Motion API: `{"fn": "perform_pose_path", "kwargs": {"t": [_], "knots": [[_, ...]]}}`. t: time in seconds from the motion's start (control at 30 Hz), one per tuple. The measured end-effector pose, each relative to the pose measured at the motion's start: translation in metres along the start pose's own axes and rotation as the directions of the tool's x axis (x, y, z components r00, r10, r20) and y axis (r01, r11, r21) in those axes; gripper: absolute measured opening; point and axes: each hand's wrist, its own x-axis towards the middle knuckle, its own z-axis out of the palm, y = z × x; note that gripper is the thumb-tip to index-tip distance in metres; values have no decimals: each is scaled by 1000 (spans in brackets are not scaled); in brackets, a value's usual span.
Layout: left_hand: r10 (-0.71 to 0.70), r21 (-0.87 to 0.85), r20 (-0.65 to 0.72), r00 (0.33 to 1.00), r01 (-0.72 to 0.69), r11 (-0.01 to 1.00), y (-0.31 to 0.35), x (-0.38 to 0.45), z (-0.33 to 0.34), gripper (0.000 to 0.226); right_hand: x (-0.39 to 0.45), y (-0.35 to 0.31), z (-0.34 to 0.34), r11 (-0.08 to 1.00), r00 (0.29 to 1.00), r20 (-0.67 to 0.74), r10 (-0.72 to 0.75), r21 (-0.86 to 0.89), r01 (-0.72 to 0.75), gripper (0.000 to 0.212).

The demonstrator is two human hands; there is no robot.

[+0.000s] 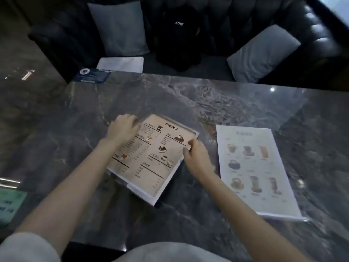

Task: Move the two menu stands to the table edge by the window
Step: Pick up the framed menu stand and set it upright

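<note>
A beige menu stand (151, 157) headed "MENU" lies tilted in the middle of the dark marble table (188, 95). My left hand (122, 128) grips its upper left edge. My right hand (196, 157) pinches its right edge with thumb and fingers. The stand's near corner looks slightly raised off the table. A second menu stand (255, 171), white with drink pictures in a clear holder, lies flat to the right, untouched, a short gap from my right hand.
A dark leather sofa (245, 19) runs behind the table with two grey cushions (120, 29) and a black bag (179, 35). A dark card (92, 75) sits at the table's far left corner, white papers (120, 64) behind it. The window (336, 6) shows top right.
</note>
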Motion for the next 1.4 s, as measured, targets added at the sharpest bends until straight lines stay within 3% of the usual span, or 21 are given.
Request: {"fn": "perform_pose_path", "kwargs": {"t": [0.17, 0.27, 0.37, 0.5, 0.63, 0.8, 0.97, 1.1, 1.3, 1.4], "knots": [[-118, 126, 129, 985, 102, 987, -21, -12, 33, 59, -13, 13, 31, 973, 999, -12, 38, 230, -34, 46], [-160, 132, 158, 974, 140, 981, -30, -12, 36, 66, -15, 19, 41, 904, 994, 29, 102, 415, -105, 45], [-208, 63, 214, 954, 199, 978, -28, -11, 31, 67, -17, 24, 42, 750, 964, 163, 208, 606, -264, 41], [-277, -56, 287, 917, 305, 951, -22, -8, 18, 65, -10, 35, 43, 483, 868, 400, 294, 721, -496, 57], [-320, -182, 366, 874, 404, 896, -30, 0, 15, 64, -4, 36, 31, 432, 819, 521, 240, 698, -571, 31], [-393, -273, 418, 819, 526, 805, -37, 2, 15, 80, 2, 29, 20, 486, 806, 551, 216, 656, -578, 21], [-358, -157, 465, 810, 473, 867, -35, 7, 5, 67, 6, 22, 14, 541, 795, 560, 235, 604, -585, 19], [-320, -196, 493, 809, 461, 865, -38, 8, -4, 69, 8, 16, 0, 590, 835, 503, 222, 612, -526, 16], [-215, -384, 372, 903, 361, 850, -19, 10, -21, 36, 17, -3, -35, 727, 929, 340, 145, 600, -333, 22], [-159, -478, 282, 946, 283, 832, -12, 13, -25, 35, 17, -10, -54, 757, 959, 264, 100, 605, -245, 14]]}}
